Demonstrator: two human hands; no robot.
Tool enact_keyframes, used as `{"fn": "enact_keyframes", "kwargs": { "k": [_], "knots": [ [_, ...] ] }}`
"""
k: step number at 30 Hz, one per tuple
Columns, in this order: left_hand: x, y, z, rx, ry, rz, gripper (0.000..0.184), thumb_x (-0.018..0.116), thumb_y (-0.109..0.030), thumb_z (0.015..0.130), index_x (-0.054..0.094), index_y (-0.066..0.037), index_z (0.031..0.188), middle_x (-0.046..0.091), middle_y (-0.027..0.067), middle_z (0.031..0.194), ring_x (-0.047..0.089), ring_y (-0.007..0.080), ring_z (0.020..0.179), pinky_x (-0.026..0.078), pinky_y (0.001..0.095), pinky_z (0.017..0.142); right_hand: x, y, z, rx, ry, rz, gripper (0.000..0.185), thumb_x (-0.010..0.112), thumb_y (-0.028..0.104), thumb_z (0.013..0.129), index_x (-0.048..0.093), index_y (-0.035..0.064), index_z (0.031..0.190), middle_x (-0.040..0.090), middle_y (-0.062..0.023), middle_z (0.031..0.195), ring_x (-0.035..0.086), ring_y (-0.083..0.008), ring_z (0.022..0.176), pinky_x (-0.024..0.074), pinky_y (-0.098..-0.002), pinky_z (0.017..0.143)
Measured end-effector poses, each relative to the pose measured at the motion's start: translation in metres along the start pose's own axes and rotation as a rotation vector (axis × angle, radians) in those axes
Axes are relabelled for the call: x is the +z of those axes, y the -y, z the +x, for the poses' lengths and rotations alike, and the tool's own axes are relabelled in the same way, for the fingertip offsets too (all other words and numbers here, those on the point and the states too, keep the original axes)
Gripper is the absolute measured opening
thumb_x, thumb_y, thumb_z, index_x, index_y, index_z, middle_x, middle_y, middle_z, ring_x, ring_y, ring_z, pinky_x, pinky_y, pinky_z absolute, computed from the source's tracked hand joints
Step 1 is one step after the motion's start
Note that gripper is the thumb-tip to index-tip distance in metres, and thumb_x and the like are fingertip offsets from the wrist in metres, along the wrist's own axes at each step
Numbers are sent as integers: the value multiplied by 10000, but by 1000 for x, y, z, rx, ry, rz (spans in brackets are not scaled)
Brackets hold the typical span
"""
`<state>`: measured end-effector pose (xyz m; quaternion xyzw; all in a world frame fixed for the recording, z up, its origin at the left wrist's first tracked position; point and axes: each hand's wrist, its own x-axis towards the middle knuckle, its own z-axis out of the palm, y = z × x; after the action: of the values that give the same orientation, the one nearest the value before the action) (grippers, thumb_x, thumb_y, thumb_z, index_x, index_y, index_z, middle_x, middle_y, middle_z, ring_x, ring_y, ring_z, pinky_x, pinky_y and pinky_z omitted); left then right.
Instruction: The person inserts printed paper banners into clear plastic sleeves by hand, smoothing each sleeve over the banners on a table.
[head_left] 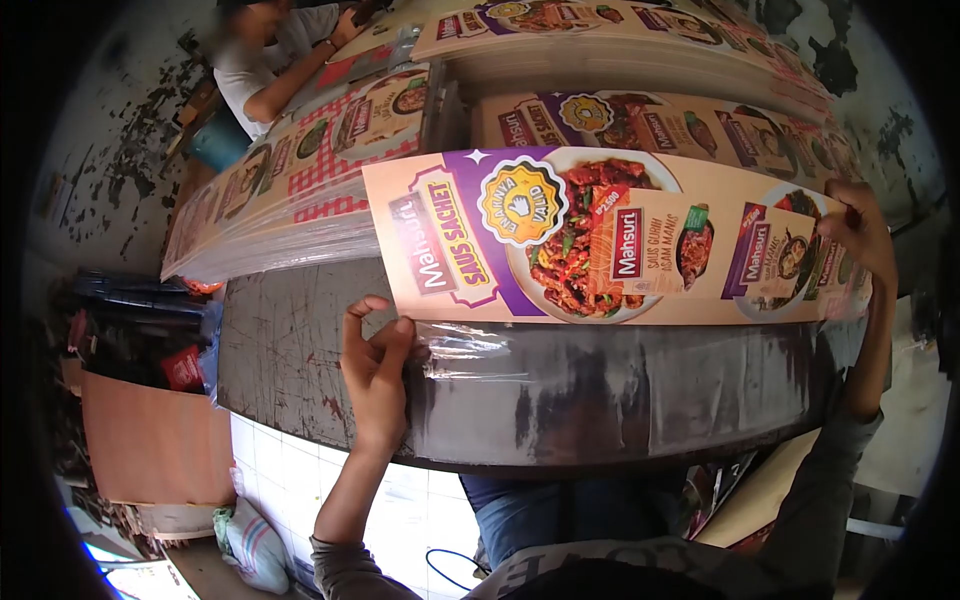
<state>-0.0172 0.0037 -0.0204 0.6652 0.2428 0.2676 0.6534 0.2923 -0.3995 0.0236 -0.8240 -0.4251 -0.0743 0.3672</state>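
A long printed sign (590, 235) with sauce sachet pictures and the word Mahsuri lies across the dark table in front of me. Clear plastic film (480, 365) spreads from under its near edge towards me, shiny and wrinkled at the left. My left hand (378, 355) is at the sign's near left corner, thumb and fingers closed on the film's edge there. At the far right end, my right hand (858, 228) grips the sign, thumb on its printed face; the fingertips behind are partly hidden.
Behind the sign are stacks of similar signs (650, 125), and a stack with red checks (330, 150) stands at the left. Another person (275, 70) is at the far left. The dark table's (290, 350) curved near edge runs before my body. A tied sack (255, 545) is on the floor.
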Motion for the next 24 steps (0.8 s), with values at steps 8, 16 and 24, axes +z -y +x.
{"fn": "enact_keyframes", "kwargs": {
  "k": [8,16,24],
  "knots": [
    [-3,0,-3,31,22,-53,302,509,-69,889,337,-19,1132,632,60,731,546,63,688,423,209,690,-2,34,26,254,340,-39,282,681,213,767,586,-24,887,548,5,710,475,-57,626,390,-215,549],
    [-5,2,2,34,63,-72,301,532,-91,885,366,-15,1125,630,50,774,524,50,695,399,194,690,7,60,7,15,66,-175,258,685,143,772,570,-38,915,546,7,686,491,-65,630,397,-218,543],
    [-11,7,7,49,115,-128,317,548,-92,874,423,13,1145,639,54,828,529,52,705,401,188,691,56,63,17,4,-147,-285,349,654,313,782,575,5,928,578,-130,787,560,-222,711,434,-330,572]
  ]
}}
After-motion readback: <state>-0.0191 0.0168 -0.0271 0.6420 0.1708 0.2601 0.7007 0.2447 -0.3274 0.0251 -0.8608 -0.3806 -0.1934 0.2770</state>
